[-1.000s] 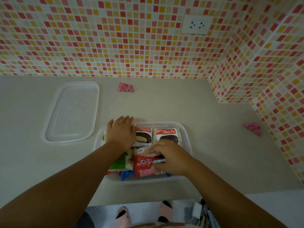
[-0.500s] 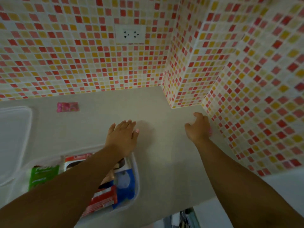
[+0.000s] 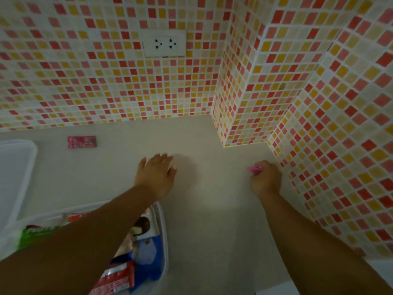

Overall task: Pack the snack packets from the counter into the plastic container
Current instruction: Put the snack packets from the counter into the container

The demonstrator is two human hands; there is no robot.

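The clear plastic container (image 3: pixel 163 231) sits at the lower left, holding several snack packets in red, blue and green wrappers, partly hidden under my left forearm. My left hand (image 3: pixel 156 175) hovers flat with fingers spread over the counter just beyond the container's far rim. My right hand (image 3: pixel 264 179) is beside the tiled right wall, closed on a small pink packet (image 3: pixel 254 169) whose tip sticks out to the left. Another pink packet (image 3: pixel 81 142) lies flat on the counter near the back wall.
The container's clear lid (image 3: pixel 14 167) lies at the far left. Mosaic-tiled walls close the back and right, with a jutting tiled corner (image 3: pixel 231 128) and a wall socket (image 3: pixel 164 44). Beige counter (image 3: pixel 208 209) spreads between my arms.
The view swung right from the container. My right hand left the container, reached to the right wall and closed on the pink packet. My left hand lifted off the container and moved past its rim.
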